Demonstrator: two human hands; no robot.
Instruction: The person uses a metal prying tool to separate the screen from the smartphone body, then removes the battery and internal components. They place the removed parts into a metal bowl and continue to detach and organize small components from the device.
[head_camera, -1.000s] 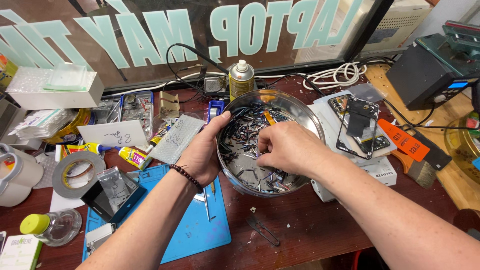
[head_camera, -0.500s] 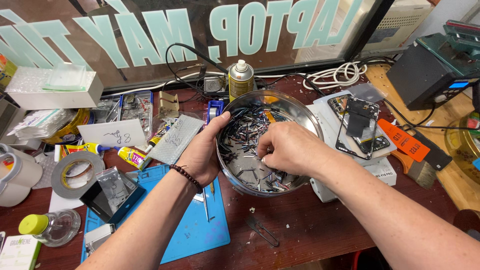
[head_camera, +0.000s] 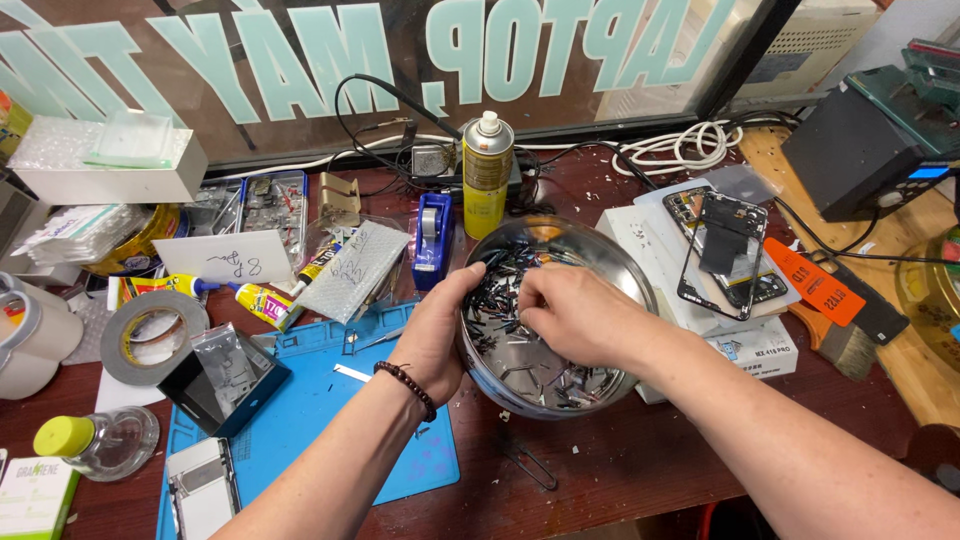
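Round, shiny stainless-steel bowl (head_camera: 610, 262) at centre of the dark red-brown wooden workbench (head_camera: 640, 470), partly overlapping the right edge of the blue silicone repair mat (head_camera: 330, 420). Full of small dark metal parts (head_camera: 510, 290) (screws, brackets, thin strips; too small to tell apart).

Left hand (head_camera: 435, 335), w/ dark beaded bracelet (head_camera: 408, 386) at the wrist, cupped against the bowl's left rim, thumb hooked over the edge, fingers wrapped round the outer wall. Right hand (head_camera: 575, 318) inside the bowl, fingers curled down into the parts, tips bunched together near the left thumb; whether pinching a piece, cannot tell, fingertips hidden by the knuckles.

Just behind the bowl: yellow spray can w/ white cap (head_camera: 487, 172) standing upright, blue tape dispenser (head_camera: 434, 228) beside it. Right of bowl, touching or nearly: white flat boxes (head_camera: 650, 240) w/ a black phone frame (head_camera: 722, 250) lying on top, orange tag (head_camera: 815, 283) further right. Left of mat: grey roll of duct tape (head_camera: 152, 335) lying flat, small open black box (head_camera: 222, 377) on the mat's corner, clear bottle w/ yellow-green cap (head_camera: 95, 442) on its side nr the front edge. Yellow glue tube (head_camera: 255, 298) between tape roll and a bubble-wrap pouch (head_camera: 350, 268).
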